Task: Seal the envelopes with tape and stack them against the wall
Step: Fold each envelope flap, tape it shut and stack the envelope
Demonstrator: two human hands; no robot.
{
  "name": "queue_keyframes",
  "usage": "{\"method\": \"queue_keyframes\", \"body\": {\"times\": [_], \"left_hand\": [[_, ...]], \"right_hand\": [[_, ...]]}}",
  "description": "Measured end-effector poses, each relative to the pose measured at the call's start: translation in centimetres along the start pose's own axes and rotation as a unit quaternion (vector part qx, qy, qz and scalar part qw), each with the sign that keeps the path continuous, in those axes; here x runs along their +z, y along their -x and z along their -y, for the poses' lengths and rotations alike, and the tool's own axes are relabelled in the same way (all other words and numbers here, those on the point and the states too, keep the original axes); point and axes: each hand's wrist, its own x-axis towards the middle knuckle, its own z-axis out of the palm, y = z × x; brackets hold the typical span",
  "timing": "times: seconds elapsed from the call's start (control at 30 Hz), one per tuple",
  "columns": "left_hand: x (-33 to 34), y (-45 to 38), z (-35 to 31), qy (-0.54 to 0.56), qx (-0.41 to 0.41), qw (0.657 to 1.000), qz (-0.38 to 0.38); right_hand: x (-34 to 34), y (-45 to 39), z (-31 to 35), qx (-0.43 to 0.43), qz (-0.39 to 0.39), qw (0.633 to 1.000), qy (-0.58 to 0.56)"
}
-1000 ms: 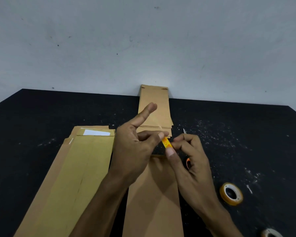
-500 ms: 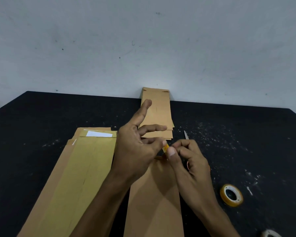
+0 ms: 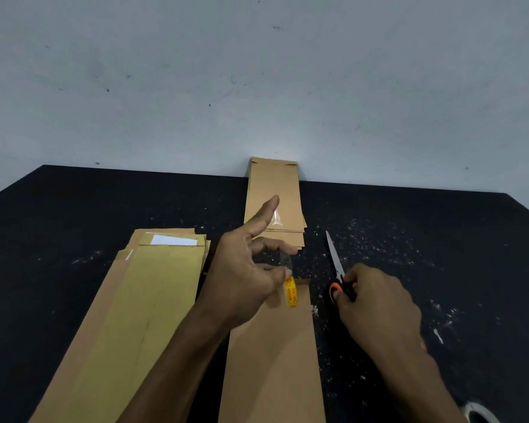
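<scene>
Tape roll [image 3: 290, 292] now hangs pinched in the left hand [image 3: 247, 277] above the envelope [image 3: 275, 355]; the right hand [image 3: 376, 303] has left it, fingers curled on the scissors [image 3: 336, 267].

Two bare hands are in view: the left hand [image 3: 245, 279] and the right hand [image 3: 376, 303]. One pair of orange-handled scissors with steel blades [image 3: 336, 270] is present. One small yellow roll of clear tape [image 3: 290, 292] is counted; one further whitish roll [image 3: 480, 412] shows partly at the lower right edge. Brown paper envelopes form three groups: one single long envelope [image 3: 272, 361], one stack by the wall [image 3: 274, 193], one overlapping pile at left [image 3: 135, 315]. Numbers within stack and pile cannot be determined.
</scene>
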Motion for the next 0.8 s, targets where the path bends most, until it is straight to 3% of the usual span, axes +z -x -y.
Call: {"method": "queue_keyframes", "body": {"times": [0.1,0.23,0.33,0.4,0.5,0.57,0.67,0.8], "left_hand": [[0.0,-0.1,-0.3,-0.002,-0.003,1.000,0.019],[-0.2,0.1,-0.2,0.002,-0.002,1.000,0.025],[-0.5,0.1,-0.3,0.004,0.000,1.000,0.017],[-0.9,0.1,-0.5,0.013,0.001,1.000,0.014],[-1.7,0.1,-1.0,0.018,0.006,1.000,0.012],[-2.2,0.0,-1.4,0.014,0.014,1.000,0.011],[-3.4,-0.1,-1.9,-0.003,0.030,1.000,0.002],[-5.2,0.1,-2.3,-0.038,0.036,0.999,-0.015]], "right_hand": [[-0.7,0.0,0.5,0.009,0.002,1.000,0.022],[-1.4,-0.4,0.7,0.000,0.063,0.995,0.080],[-1.2,-1.1,-0.4,-0.039,0.076,0.995,-0.042],[-1.5,-0.9,-0.7,-0.053,0.103,0.962,-0.249],[-2.1,-0.3,-0.2,-0.075,0.163,0.839,-0.513],[-2.4,0.1,0.2,-0.118,0.169,0.812,-0.546],[-2.8,0.3,0.5,-0.139,0.172,0.807,-0.548],[-2.5,0.3,0.5,-0.158,0.242,0.801,-0.524]]}}
